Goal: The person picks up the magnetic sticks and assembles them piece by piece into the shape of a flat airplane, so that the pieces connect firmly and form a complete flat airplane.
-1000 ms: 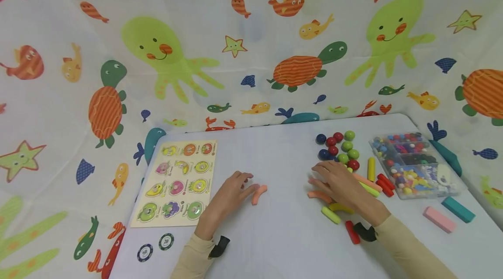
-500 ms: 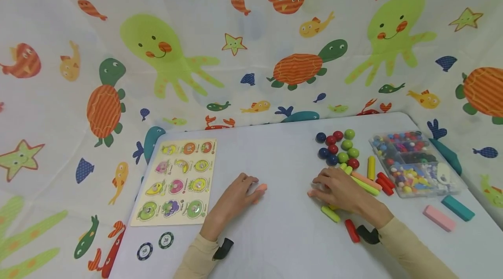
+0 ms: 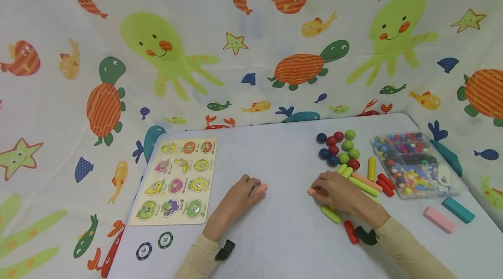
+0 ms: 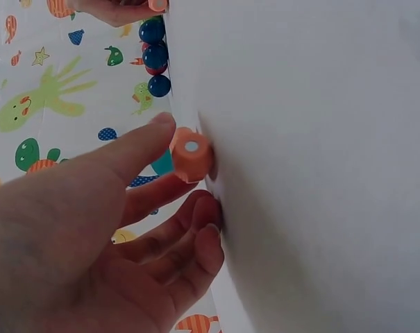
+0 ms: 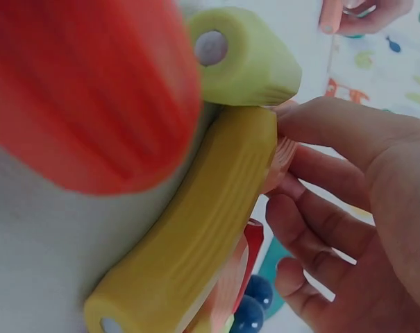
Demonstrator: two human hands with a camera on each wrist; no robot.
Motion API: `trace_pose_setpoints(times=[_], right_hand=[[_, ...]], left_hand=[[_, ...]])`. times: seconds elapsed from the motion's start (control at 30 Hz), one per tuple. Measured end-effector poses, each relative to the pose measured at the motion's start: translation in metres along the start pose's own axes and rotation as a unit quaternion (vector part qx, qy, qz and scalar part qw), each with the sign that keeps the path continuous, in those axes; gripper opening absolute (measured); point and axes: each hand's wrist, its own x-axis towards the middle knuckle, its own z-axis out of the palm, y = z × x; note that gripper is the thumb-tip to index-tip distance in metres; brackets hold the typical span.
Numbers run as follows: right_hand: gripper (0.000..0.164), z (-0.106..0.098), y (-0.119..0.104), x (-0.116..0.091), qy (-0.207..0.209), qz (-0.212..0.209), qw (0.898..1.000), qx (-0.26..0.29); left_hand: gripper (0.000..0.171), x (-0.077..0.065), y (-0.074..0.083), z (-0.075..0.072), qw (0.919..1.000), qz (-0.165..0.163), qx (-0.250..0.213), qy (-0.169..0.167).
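Note:
My left hand (image 3: 235,198) pinches a short curved orange magnetic stick (image 3: 261,188) between thumb and forefinger. In the left wrist view the orange stick's end (image 4: 191,164) shows a silvery round magnet, close to the white tabletop. My right hand (image 3: 337,192) pinches a second curved orange magnetic stick (image 3: 311,191), mostly covered by the fingers. Beside that hand, the right wrist view shows a curved yellow stick (image 5: 189,222), a short lime stick (image 5: 262,66) and, nearest the camera, a red stick (image 5: 91,90). The right hand's other fingers are loosely bent.
Blue, red and green balls (image 3: 333,150) lie behind the right hand, with more sticks (image 3: 363,186) beside them. Farther right are a divided bead box (image 3: 416,165), a pink block (image 3: 439,219) and a teal block (image 3: 458,208). A fruit puzzle board (image 3: 174,183) and two chips (image 3: 165,240) lie left.
Both hands have lowered onto the two curved orange sticks, and thumb and fingers have closed on them. The left hand has moved slightly right. The other things stay put.

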Motion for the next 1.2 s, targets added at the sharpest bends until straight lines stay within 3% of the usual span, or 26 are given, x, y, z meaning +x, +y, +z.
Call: trace_pose_setpoints(times=[0.3,0.5,0.73,0.9,1.2], right_hand=[[0.024,0.001,-0.001,0.007,-0.005,0.004,1.0,-0.009],[0.023,-0.005,-0.007,0.023,-0.001,0.003,1.0,-0.013],[0.022,-0.011,-0.016,0.047,0.019,-0.034,0.999,-0.028],[0.02,-0.012,-0.024,0.061,0.028,-0.054,0.998,-0.008],[0.017,0.001,-0.043,0.083,0.048,-0.096,0.994,0.009]], left_hand=[[0.033,-0.001,0.0,0.003,0.9997,0.015,0.003,0.018],[0.03,-0.001,0.0,0.004,0.9995,0.016,0.002,0.028],[0.028,0.001,0.001,0.006,0.9995,0.012,0.005,0.029],[0.025,0.003,0.002,0.009,0.9989,0.024,0.01,0.04],[0.018,0.002,0.003,0.009,0.998,0.022,0.012,0.059]])
